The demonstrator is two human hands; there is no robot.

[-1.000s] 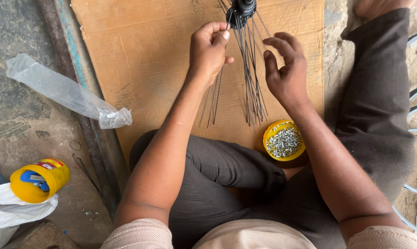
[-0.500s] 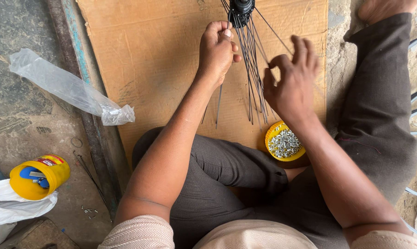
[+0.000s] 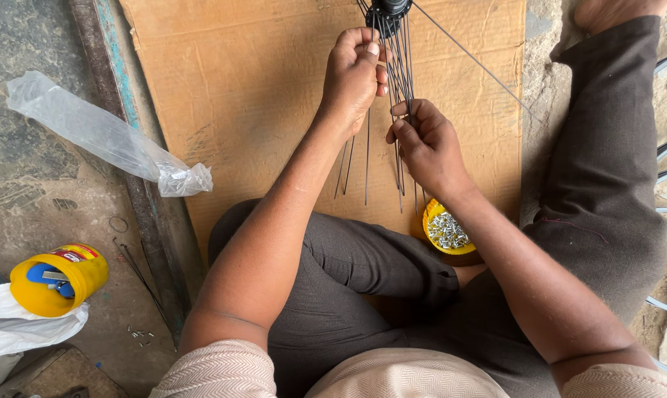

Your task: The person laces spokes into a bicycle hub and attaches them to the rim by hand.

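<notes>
I have my left hand (image 3: pixel 354 74) curled shut, pinching thin wire spokes (image 3: pixel 400 81) that fan down from the black hub (image 3: pixel 387 11) just above it. My right hand (image 3: pixel 425 144), just below and beside the left, has fingers pressed together around other spokes. A yellow lid of small metal nipples (image 3: pixel 446 230) sits right under that wrist, on the cardboard sheet (image 3: pixel 245 96).

Bicycle repair workshop, bare concrete floor (image 3: pixel 31 184), cardboard mat (image 3: pixel 252 96), wheel spokes (image 3: pixel 401 66), cup of nipples (image 3: pixel 446 230)

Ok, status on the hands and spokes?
Left hand pinching spokes below black hub. Right hand gripping the bundle. Nothing in the way.
</notes>
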